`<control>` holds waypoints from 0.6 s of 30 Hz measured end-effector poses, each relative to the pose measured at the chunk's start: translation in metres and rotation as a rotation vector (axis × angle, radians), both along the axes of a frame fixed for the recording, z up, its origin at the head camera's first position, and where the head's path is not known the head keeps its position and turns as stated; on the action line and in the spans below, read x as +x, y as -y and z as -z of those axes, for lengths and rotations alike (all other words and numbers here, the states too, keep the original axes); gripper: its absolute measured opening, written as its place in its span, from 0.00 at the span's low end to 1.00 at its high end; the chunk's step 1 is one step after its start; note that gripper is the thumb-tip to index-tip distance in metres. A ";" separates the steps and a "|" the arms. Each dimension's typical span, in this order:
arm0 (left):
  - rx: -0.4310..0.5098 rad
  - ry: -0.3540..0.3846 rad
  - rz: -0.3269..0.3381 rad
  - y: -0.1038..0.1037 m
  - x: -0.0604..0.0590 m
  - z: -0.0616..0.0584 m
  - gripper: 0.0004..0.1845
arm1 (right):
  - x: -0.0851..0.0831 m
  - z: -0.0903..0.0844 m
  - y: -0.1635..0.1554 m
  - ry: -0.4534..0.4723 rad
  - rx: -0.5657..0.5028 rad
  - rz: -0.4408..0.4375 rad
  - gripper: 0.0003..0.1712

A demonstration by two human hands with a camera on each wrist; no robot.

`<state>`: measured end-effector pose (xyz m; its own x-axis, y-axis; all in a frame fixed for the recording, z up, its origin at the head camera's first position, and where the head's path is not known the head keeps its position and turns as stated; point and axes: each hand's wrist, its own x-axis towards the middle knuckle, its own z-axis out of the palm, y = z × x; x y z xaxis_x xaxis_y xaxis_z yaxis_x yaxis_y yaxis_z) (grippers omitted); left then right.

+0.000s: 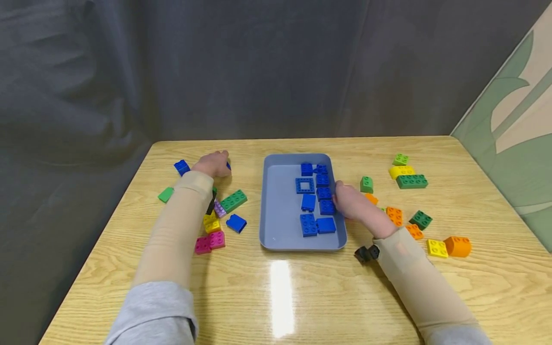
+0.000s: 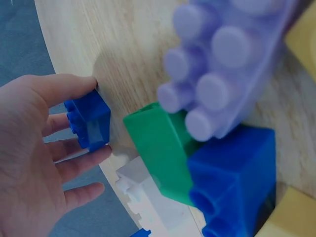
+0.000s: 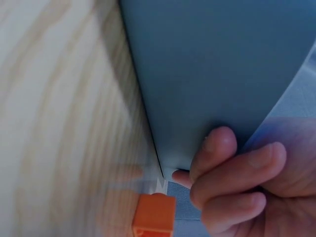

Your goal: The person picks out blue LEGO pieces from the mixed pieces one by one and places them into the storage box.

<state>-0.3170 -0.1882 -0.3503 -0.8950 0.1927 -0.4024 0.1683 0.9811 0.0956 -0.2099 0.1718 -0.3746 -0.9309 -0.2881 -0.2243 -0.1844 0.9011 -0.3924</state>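
Near the far left of the table, my left hand (image 1: 212, 164) holds a small blue brick (image 2: 94, 121) between thumb and fingertips. Only a sliver of that brick shows past the hand in the head view. My right hand (image 1: 352, 201) grips the right side of the grey-blue tray (image 1: 278, 211), its curled fingers (image 3: 237, 173) against the outer wall in the right wrist view. My right thumb is hidden there. Several blue bricks (image 1: 308, 224) lie in the tray's right half, among them a square blue frame (image 1: 304, 185).
Left of the tray lie a blue brick (image 1: 236, 223), a long green brick (image 1: 234, 201), pink bricks (image 1: 210, 242), yellow bricks (image 1: 212, 223) and another blue brick (image 1: 182, 166). On the right are orange (image 1: 458, 247), yellow (image 1: 437, 248) and green bricks (image 1: 412, 181). A dark curtain (image 1: 258, 72) hangs behind the table.
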 end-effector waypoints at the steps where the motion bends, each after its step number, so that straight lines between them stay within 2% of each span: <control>1: 0.000 -0.004 0.004 0.000 -0.001 0.001 0.34 | 0.000 0.000 0.000 -0.001 0.000 0.001 0.20; 6: -0.003 -0.034 0.024 0.000 -0.005 0.006 0.32 | -0.002 0.001 -0.001 0.000 0.000 0.000 0.20; 10: 0.028 -0.057 0.029 -0.002 -0.006 0.007 0.34 | -0.002 0.000 -0.001 -0.019 -0.003 -0.010 0.19; 16: 0.129 -0.148 0.018 -0.007 -0.008 0.007 0.38 | -0.001 0.000 -0.001 -0.010 0.001 -0.003 0.18; 18: 0.153 -0.190 0.035 -0.011 -0.009 0.005 0.37 | 0.000 0.000 0.000 0.000 -0.003 0.003 0.18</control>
